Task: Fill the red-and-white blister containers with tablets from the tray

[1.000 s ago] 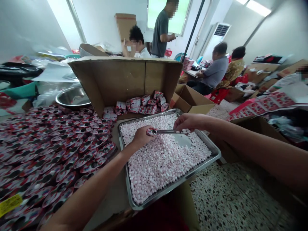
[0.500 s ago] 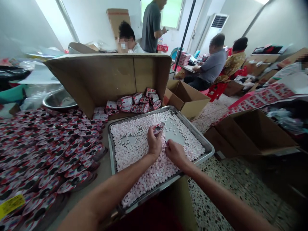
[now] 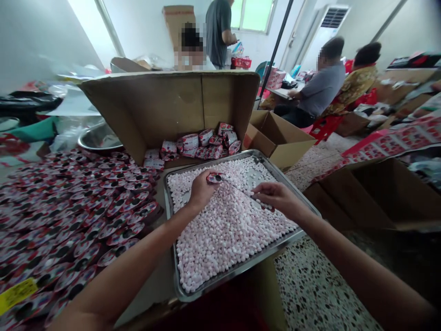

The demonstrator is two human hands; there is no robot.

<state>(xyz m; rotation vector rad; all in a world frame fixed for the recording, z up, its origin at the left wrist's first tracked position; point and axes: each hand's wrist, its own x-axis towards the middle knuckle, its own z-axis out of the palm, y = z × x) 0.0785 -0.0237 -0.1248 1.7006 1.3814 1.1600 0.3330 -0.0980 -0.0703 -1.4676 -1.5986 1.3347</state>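
Note:
A metal tray (image 3: 180, 276) holds a spread of small pale pink and white pellets (image 3: 220, 234). Over its back left part my left hand (image 3: 202, 189) grips a small red and white package (image 3: 214, 178) with a dark round opening on top. To the right, my right hand (image 3: 274, 196) is over the pellets, palm partly turned up, fingers slightly curled and apart. A few pellets show at its fingertips; whether it holds them is hard to tell. Many similar packages (image 3: 117, 202) stand in rows left of the tray.
Behind the tray, a tipped cardboard box (image 3: 165, 110) holds several packages. A metal bowl (image 3: 99, 138) is at the back left. Open boxes (image 3: 282, 138) stand at the right. Several people sit or stand farther back.
My hands have moved apart, the left one leftward with the package and the right one rightward, its fingers now loosened. Pellets are heaped between them. The view has shifted slightly.

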